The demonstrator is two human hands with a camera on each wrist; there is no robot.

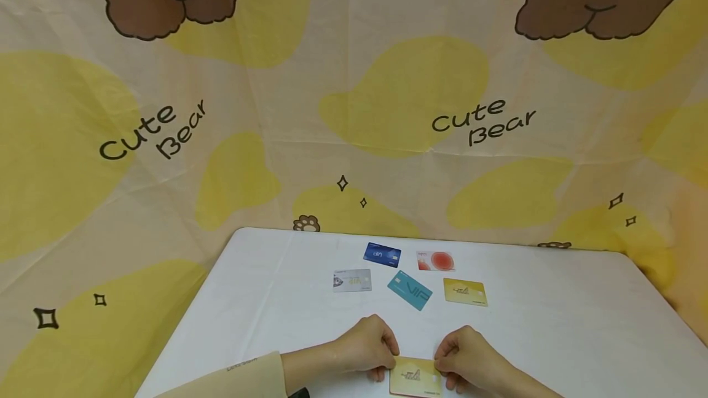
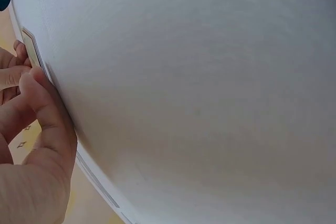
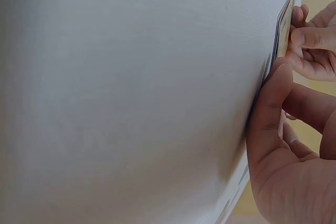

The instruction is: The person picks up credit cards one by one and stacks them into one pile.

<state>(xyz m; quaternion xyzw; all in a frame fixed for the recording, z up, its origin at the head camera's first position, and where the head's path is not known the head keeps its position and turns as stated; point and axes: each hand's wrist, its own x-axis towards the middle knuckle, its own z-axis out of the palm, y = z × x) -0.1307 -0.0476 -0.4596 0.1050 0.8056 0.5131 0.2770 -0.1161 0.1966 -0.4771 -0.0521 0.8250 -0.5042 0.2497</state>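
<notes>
Low in the head view lies a small stack of plastic cards [image 1: 415,376], a yellow card on top and a reddish edge showing beneath it. My left hand [image 1: 367,346] pinches the stack at its left side, thumb and fingertips at the edge. From the opposite side my right hand [image 1: 470,358] grips its right edge in the same way. Both wrist views show the layered edges of the cards [image 3: 283,27] close over the white tabletop, with the fingers bent around the ends. The lower cards are mostly hidden by the top one.
Beyond the hands, several single cards lie flat: a dark blue card [image 1: 382,255], a white-and-red card [image 1: 436,261], a silver card [image 1: 352,280], a teal card [image 1: 410,290] and a yellow card [image 1: 466,292]. A bear-printed cloth [image 1: 387,97] hangs behind the white table [image 1: 553,318].
</notes>
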